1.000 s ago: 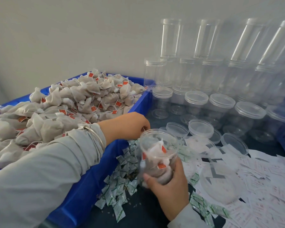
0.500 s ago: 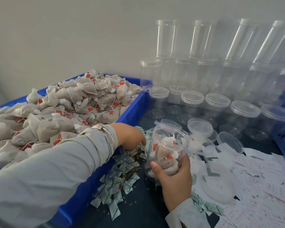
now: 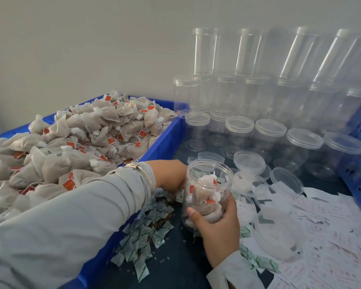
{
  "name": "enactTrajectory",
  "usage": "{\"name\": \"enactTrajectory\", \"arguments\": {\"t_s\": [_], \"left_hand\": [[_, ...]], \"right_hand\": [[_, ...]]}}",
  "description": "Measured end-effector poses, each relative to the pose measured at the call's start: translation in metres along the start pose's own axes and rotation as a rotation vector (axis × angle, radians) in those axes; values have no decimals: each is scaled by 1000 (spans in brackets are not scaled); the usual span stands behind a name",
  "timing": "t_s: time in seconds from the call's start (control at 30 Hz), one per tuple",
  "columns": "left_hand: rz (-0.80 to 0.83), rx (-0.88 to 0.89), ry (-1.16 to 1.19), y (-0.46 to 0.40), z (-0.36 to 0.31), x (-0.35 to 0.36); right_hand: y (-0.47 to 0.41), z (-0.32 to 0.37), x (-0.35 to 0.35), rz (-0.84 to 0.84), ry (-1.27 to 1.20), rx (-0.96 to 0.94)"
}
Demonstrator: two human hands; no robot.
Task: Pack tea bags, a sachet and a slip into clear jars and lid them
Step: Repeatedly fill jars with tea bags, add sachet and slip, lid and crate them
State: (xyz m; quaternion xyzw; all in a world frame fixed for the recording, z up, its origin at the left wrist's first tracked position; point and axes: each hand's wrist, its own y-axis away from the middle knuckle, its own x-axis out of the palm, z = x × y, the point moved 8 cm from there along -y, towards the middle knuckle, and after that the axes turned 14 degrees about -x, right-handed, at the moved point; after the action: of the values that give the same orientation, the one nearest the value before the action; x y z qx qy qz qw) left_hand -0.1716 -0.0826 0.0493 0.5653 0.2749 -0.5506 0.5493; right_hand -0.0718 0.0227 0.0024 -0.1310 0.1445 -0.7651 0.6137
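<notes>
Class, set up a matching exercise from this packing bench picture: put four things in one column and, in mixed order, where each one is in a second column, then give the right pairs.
Things
1. Beige mesh tea bags with red tags
2. Small green-and-white sachets
3. Open clear plastic jar partly filled with tea bags
4. White printed paper slips

Places
A. Gripped by the right hand
B. Heaped in the blue plastic crate
C. Spread over the bench on the right
D. Piled on the bench beside the crate, where the left hand reaches

Pairs: 1-B, 2-D, 3-A, 4-C
</notes>
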Motion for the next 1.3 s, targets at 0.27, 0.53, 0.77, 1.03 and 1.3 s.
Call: {"name": "enactTrajectory", "arguments": {"t_s": [0.27, 0.53, 0.77, 1.03, 1.3], "left_hand": [[-290, -143, 1184, 26, 70, -55], [-188, 43, 1336, 50, 37, -62], [-312, -2, 1215, 54, 36, -65], [-144, 65, 1243, 53, 27, -58], [174, 366, 1013, 63, -29, -34]], "right_hand": [[-1, -2, 2, 7, -14, -7], [-1, -5, 5, 16, -13, -8], [-2, -3, 5, -3, -30, -8], [-3, 0, 3, -22, -38, -40], [-2, 31, -17, -144, 59, -245]]}}
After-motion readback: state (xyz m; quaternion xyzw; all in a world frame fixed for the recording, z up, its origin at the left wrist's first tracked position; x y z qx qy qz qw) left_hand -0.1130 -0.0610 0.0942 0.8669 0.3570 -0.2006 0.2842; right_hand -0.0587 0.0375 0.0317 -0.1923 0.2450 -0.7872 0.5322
